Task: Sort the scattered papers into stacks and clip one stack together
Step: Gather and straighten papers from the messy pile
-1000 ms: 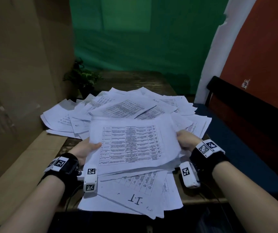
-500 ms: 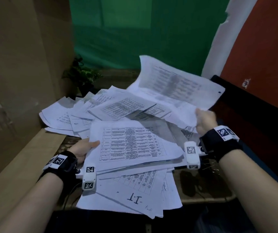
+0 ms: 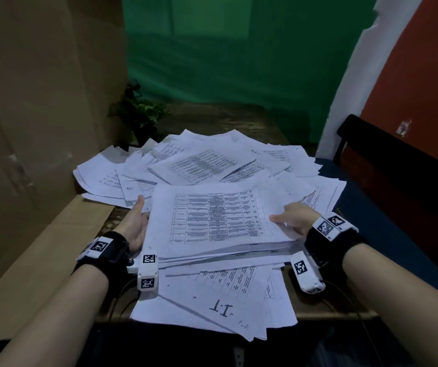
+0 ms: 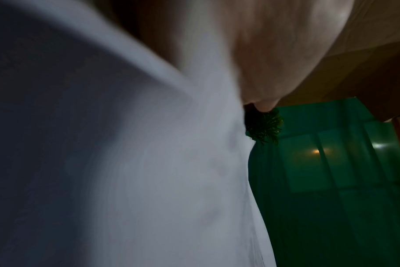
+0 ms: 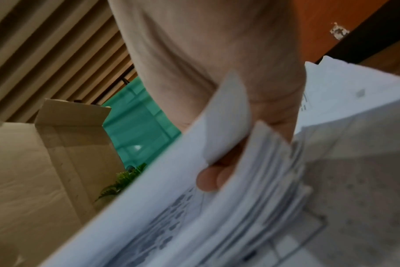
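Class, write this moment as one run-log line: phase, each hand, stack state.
phase: gathering | left hand: steadies left edge of paper stack | right hand: pinches right edge | stack: unclipped, on scattered papers

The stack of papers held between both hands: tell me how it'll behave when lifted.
The stack of papers probably sags in the middle, being loose unclipped sheets. Its edges look uneven, so sheets may slide out. The left hand and right hand at opposite sides should steady it.
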